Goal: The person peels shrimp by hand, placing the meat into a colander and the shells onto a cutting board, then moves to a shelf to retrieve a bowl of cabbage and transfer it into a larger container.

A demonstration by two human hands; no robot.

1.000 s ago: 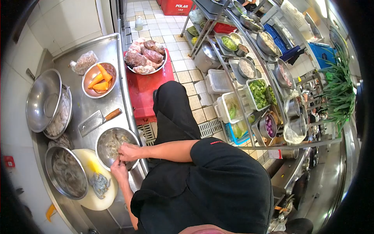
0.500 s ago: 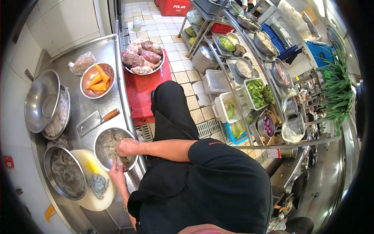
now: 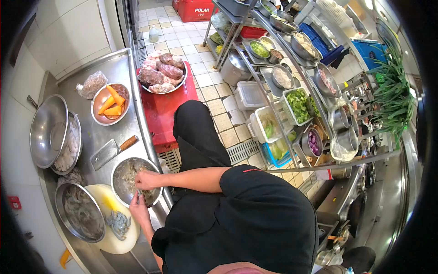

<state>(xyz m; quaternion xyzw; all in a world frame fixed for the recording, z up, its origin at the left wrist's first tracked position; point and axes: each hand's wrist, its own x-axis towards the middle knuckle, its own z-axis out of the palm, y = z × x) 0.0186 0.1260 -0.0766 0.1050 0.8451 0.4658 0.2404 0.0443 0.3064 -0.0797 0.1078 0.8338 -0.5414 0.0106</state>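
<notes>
Over a perforated steel colander (image 3: 119, 170) holding greyish shrimp and shell pieces, my two hands work close together. My left hand (image 3: 140, 209) is at the near rim, its fingertips pinched on a small greyish shrimp (image 3: 138, 194). My right hand (image 3: 148, 180) reaches in from the right with its fingers closed; what they grip is hidden. Blue-grey peeled shrimp (image 3: 118, 224) lie in a pile on a round whitish cutting board (image 3: 130, 238). Beside the board, a tilted steel bowl (image 3: 82, 214) holds more grey shrimp. A cleaver (image 3: 106, 154) with a wooden handle lies beyond the colander.
On the steel counter are a bowl of orange vegetable pieces (image 3: 112, 102), a plastic bag (image 3: 93, 84) and a large steel bowl (image 3: 48, 132). A basin of meat (image 3: 163, 73) stands on a red box (image 3: 157, 114). Food shelves (image 3: 292, 91) rise at right.
The view has shifted slightly. Both hands stay over the colander, with only small finger movements; my left hand's fingertips now show a small greyish shrimp between them.
</notes>
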